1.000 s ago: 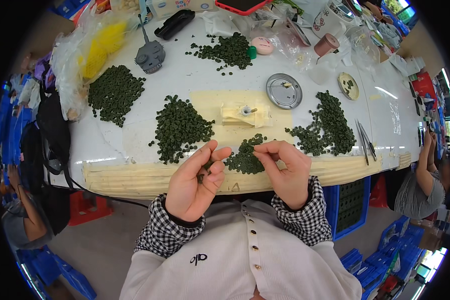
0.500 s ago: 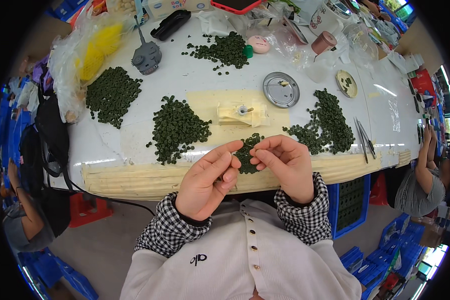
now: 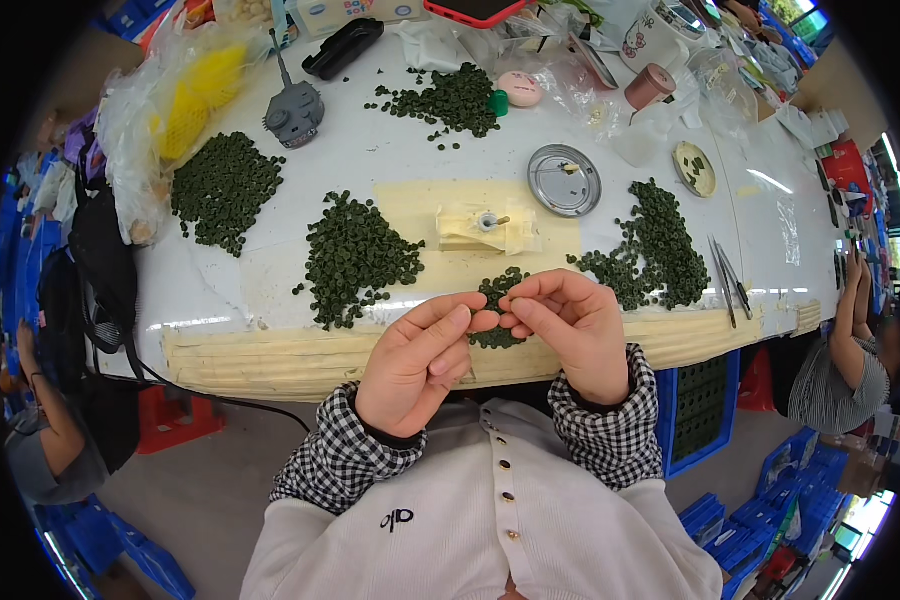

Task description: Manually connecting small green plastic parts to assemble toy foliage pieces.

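Note:
My left hand [image 3: 417, 362] and my right hand [image 3: 568, 330] meet fingertip to fingertip just above the table's near edge. Both are closed in a pinch; whatever lies between the fingers is too small and hidden to name. Directly behind the fingertips is a small pile of dark green round parts [image 3: 498, 338]. Beyond it stands a small block wrapped in cream tape [image 3: 460, 236], with a metal ring and a short pin on top. Larger heaps of the same green parts lie to the left [image 3: 360, 262] and right [image 3: 667, 250] of the block.
A round metal lid [image 3: 564, 181] lies behind the block, and tweezers [image 3: 730, 280] rest at right. A grey model tank turret [image 3: 294, 113], more green heaps [image 3: 227, 192] and plastic bags [image 3: 135, 130] sit farther back. Below the table edge at right is a blue crate [image 3: 705, 415].
My left hand's fingers have closed into a tighter pinch and come nearer to my right fingertips. My right hand has hardly moved.

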### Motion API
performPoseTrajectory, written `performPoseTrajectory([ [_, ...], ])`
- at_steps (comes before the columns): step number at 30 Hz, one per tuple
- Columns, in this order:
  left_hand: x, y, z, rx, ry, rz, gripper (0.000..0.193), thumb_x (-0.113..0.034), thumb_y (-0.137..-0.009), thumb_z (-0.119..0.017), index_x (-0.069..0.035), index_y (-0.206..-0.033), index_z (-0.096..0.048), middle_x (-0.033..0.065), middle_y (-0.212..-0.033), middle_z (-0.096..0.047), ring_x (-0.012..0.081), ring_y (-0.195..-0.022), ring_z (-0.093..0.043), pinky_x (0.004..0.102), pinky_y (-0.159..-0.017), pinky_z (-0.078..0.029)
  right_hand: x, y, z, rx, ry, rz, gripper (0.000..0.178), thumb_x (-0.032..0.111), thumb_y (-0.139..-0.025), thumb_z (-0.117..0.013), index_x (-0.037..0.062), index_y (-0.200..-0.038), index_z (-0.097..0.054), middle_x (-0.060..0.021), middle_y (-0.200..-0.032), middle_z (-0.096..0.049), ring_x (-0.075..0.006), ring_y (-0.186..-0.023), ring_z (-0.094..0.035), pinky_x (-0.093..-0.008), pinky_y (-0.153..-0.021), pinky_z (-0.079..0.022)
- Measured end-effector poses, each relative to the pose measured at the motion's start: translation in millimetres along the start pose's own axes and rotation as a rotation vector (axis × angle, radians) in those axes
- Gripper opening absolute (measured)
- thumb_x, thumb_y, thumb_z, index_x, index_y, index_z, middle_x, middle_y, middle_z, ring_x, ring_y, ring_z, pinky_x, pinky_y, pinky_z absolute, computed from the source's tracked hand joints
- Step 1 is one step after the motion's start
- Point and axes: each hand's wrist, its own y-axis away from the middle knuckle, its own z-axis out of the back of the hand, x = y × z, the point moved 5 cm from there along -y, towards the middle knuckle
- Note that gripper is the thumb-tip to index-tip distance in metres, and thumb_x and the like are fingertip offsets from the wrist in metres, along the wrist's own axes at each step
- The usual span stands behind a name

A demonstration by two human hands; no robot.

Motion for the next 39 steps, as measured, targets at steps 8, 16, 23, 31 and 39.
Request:
performPoseTrajectory([
  [8,0,-4,-3,0.023,0.000,0.010,0.023,-0.013,-0.093,-0.046,0.000,-0.110,-0.054,0.0050,-0.093,-0.061,0.0024,-0.054,-0.034,0.0168,-0.050,-0.031,3,1,0,-0.015,0.049,0.028,0.014,0.001,-0.084,-0.058,-0.0055,-0.097,-0.058,-0.0081,-0.088,-0.062,-0.0105,-0.078,-0.060,-0.0208,-0.069,-0.049],
  [16,2,-8,1,0.049,-0.016,-0.005,0.024,-0.014,-0.093,-0.047,-0.001,-0.111,-0.055,0.0021,-0.091,-0.060,0.0032,-0.055,-0.034,0.0176,-0.051,-0.031,6,4,-3,-0.011,0.110,0.045,0.014,0.001,-0.084,-0.057,-0.0060,-0.096,-0.058,-0.0075,-0.088,-0.062,-0.0105,-0.078,-0.060,-0.0214,-0.071,-0.050],
  [23,-2,-7,0,0.022,0.004,-0.021,0.022,-0.009,-0.090,-0.051,-0.001,-0.109,-0.057,0.0047,-0.093,-0.061,0.0034,-0.053,-0.035,0.0180,-0.050,-0.031,9,4,-4,-0.037,0.203,0.102,0.012,-0.001,-0.082,-0.058,-0.0059,-0.094,-0.059,-0.0086,-0.086,-0.062,-0.0121,-0.078,-0.062,-0.0221,-0.070,-0.051],
  [31,-1,-5,1,0.019,-0.020,-0.030,0.018,-0.010,-0.092,-0.048,-0.003,-0.106,-0.056,0.0043,-0.091,-0.061,0.0017,-0.050,-0.030,0.0169,-0.048,-0.029,13,6,-7,-0.033,0.228,0.126,0.012,-0.002,-0.082,-0.058,-0.0054,-0.093,-0.059,-0.0083,-0.085,-0.062,-0.0122,-0.077,-0.062,-0.0224,-0.069,-0.051],
  [39,1,-1,-1,0.012,-0.044,-0.030,0.016,-0.006,-0.088,-0.053,-0.005,-0.103,-0.058,0.0057,-0.090,-0.062,0.0029,-0.050,-0.033,0.0184,-0.049,-0.030,16,7,-10,-0.032,0.267,0.166,0.012,-0.002,-0.081,-0.059,-0.0053,-0.092,-0.059,-0.0089,-0.085,-0.062,-0.0122,-0.075,-0.062,-0.0224,-0.067,-0.051],
])
